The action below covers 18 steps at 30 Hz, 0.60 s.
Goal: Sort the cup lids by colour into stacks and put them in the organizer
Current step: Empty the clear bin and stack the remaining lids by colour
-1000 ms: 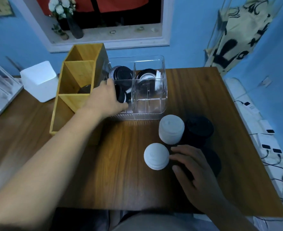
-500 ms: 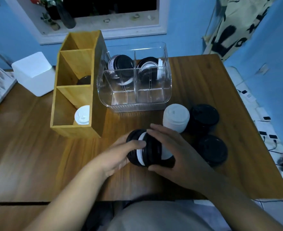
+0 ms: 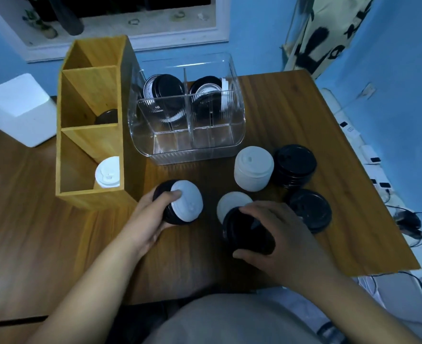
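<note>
A short stack of black plastic cup lids topped by one white lid point(image 3: 183, 207) is grasped in the left hand point(image 3: 150, 219), with the thumb curled over its rim. A tilted stack of black lids point(image 3: 248, 232) is gripped by the right hand point(image 3: 286, 234), with a single round white lid point(image 3: 232, 203) seen just past its fingertips. Beyond the right hand a tall white lid stack point(image 3: 253, 168) and a black lid stack point(image 3: 294, 165) are stood side by side on the brown wooden table point(image 3: 291, 115), and a low black lid pile point(image 3: 310, 209) lies just to that hand's right. Beyond both hands a clear plastic divided organizer point(image 3: 187, 150) is placed, with lids stood on edge in its far compartments, and beyond the left hand a three-compartment wooden organizer point(image 3: 90, 194) is set, with a white lid point(image 3: 107, 172) in its nearest compartment.
</note>
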Each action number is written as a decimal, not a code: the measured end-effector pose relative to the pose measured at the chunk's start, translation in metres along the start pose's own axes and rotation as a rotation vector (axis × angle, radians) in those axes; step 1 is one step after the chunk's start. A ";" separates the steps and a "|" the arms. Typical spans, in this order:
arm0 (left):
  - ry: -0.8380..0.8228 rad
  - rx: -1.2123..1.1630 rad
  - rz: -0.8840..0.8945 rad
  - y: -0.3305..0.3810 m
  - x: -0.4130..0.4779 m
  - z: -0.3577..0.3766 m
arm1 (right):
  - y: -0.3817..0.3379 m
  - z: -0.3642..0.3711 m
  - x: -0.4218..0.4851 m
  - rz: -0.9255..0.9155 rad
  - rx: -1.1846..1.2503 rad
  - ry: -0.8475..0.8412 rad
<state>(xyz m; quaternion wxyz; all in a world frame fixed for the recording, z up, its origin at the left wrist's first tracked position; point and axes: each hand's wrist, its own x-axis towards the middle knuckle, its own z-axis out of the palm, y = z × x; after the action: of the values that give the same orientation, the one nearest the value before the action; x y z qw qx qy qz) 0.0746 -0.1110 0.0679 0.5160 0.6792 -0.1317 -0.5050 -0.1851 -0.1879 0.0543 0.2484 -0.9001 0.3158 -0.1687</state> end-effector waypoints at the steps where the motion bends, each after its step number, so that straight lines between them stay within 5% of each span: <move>1: 0.026 0.052 0.041 0.001 0.003 -0.002 | 0.004 0.003 -0.009 -0.010 -0.055 -0.020; 11: 0.092 0.221 0.246 0.005 0.029 -0.011 | 0.021 0.014 -0.043 0.064 -0.130 -0.003; 18: 0.183 0.247 0.342 -0.005 0.027 -0.011 | 0.032 -0.005 -0.055 -0.013 -0.103 -0.177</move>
<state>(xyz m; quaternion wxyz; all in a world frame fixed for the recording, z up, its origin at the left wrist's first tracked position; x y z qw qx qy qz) 0.0946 -0.1212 0.0488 0.5167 0.7480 -0.2583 -0.3267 -0.2439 -0.1754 0.0323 0.2275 -0.9251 0.2951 -0.0734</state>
